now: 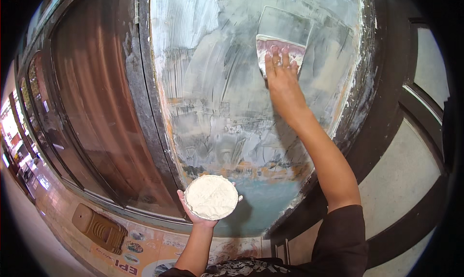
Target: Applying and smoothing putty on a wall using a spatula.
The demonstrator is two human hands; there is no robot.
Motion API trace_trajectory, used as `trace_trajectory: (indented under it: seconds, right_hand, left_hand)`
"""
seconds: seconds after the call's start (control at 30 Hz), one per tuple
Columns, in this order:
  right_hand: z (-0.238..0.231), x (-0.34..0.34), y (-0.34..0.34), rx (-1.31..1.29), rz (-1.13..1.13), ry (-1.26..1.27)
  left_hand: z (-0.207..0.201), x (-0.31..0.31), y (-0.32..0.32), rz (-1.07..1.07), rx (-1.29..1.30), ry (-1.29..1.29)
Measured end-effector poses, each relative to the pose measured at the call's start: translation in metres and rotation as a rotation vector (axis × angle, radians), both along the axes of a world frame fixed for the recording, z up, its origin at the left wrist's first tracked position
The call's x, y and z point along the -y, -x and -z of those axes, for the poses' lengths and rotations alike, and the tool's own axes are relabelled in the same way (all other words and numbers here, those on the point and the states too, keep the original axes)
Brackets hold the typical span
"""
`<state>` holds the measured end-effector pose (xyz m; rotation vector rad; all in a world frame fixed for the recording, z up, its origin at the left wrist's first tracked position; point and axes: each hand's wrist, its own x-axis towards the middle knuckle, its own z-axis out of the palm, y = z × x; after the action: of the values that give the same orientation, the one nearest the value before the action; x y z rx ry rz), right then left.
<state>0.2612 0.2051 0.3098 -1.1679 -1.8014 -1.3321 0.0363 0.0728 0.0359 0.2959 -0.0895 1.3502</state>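
Head view, the only one. Step in hand, by my reading: skimming white putty over a wall panel (208, 86).

Right hand (282, 79) reaches to the far right part of the panel; its fingers lie spread and flat on a broad trapezoid putty spreader (286, 25), gripping it near the narrow end. Thumb hidden. Left hand (206, 223) cups a round bowl (213, 219) from below at the near end, fingers and thumb curled around its sides.

For a good pass: even pressure across the full wide edge, blade at a low slant, one long stroke rather than many short dabs. Bearing down on one corner would likely leave a groove. Best to ease off beside the dark right-hand frame (363, 84), where putty could build up. Bowl wants to sit level and near, handy for reloading.

Looks: putty (211, 196) off-white, thick, roughly smoothed on top, filling the bowl about to its rim. More of it smeared over the spreader's pinkish narrow part, by the fingertips; the wide far part is grey-green, whether clear or merely reflecting I cannot tell. Panel patchy grey, streaked with arcs; a whiter, finely ridged patch far left; orange-brown scuffs and a teal band at the near end.
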Motion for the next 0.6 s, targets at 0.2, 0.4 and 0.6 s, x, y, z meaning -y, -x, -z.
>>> trace_trajectory:
  seconds: [0.2,0.4,0.6]
  right_hand:
    - [-0.026,0.024,-0.002,-0.150,-0.254,-0.166]
    - [-0.079,0.007,-0.011,-0.001,-0.076,-0.138]
    - [-0.012,0.002,0.000,0.000,-0.050,0.000]
  left_hand:
    - [0.002,0.008,0.010,0.044,0.036,0.000]
    - [0.011,0.002,0.016,0.063,0.019,0.019]
    - [0.029,-0.007,0.026,0.024,-0.018,0.064]
